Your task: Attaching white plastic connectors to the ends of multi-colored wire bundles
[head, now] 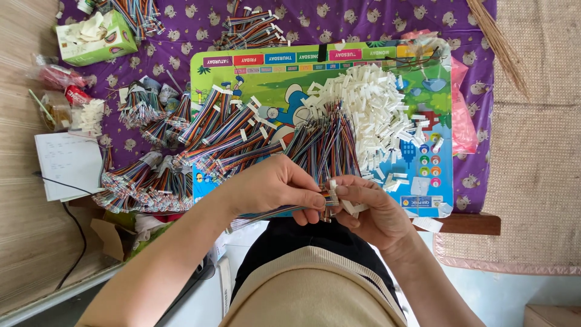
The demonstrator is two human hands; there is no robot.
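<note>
While pinched between both hands at the near edge of the board, shown held just above the lap: a short strip of multicoloured ribbon wire (266, 213) and a small white plastic plug (332, 184). Left hand (275, 188) closed, thumb and fingertips clamped on the flat wire near its end, loose length trailing away to the left. Right hand (372, 209) curled shut, fingers pressed on the plug and touching the left fingertips; a second white piece apparently tucked lower in the same hand, too small to tell. Probably very light, soft and floppy along the wire, hard and slick at the plug, with thin ends easily bent; best gripped flat-side, close to the tip, plug taken by its sides. Behind, lying on the colourful picture board (442, 103): a heap of white plugs (369, 103) and fanned bundles of wire (230, 130). Further left, on the purple cloth (193, 24): a tissue box (97, 36) and a paper note (68, 165).
</note>
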